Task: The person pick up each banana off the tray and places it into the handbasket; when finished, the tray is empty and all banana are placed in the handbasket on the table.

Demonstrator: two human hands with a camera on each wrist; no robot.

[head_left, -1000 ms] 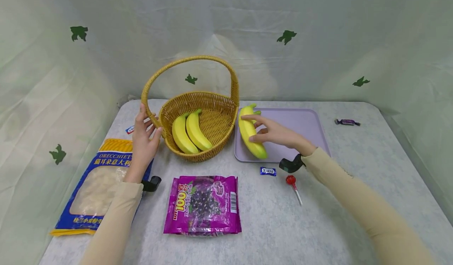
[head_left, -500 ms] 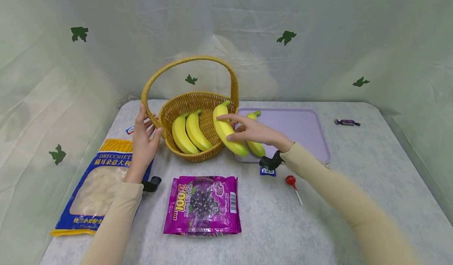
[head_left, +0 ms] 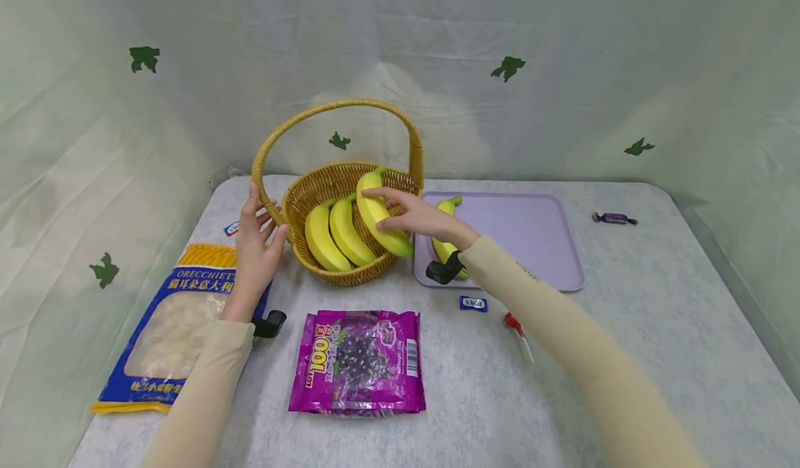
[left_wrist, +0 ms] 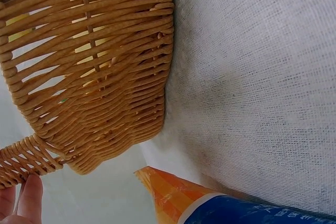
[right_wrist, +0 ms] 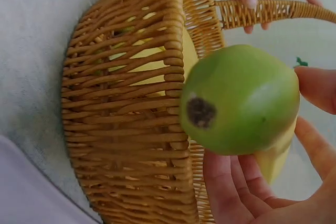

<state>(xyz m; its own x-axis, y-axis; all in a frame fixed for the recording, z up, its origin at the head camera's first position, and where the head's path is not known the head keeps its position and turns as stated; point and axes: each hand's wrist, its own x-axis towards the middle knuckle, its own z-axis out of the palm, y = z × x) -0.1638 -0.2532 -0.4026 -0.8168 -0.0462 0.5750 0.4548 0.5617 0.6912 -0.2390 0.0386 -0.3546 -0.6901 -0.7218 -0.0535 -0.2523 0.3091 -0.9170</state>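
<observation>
My right hand (head_left: 412, 216) grips a yellow banana (head_left: 377, 214) between thumb and fingers, over the right side of the wicker basket (head_left: 350, 277). In the right wrist view the banana's green end (right_wrist: 239, 100) faces the camera beside the basket rim. Two more bananas lie in the basket, a left one (head_left: 323, 239) and a middle one (head_left: 350, 232). With thumb and fingers around it, my left hand (head_left: 255, 246) holds the base of the basket's handle (left_wrist: 26, 162). Another banana (head_left: 445, 235) lies on the lilac tray (head_left: 519, 225), partly hidden by the right wrist.
A blue and yellow pasta bag (head_left: 169, 336) lies under the left forearm. A purple candy bag (head_left: 359, 364) is in front of the basket. A small blue candy (head_left: 473, 304) and a red lollipop (head_left: 514, 323) lie before the tray, and a dark wrapped candy (head_left: 615, 218) at far right.
My right hand has carried the banana left from the tray to over the basket, uncovering the one that stays on the tray. The left hand keeps its hold on the handle.
</observation>
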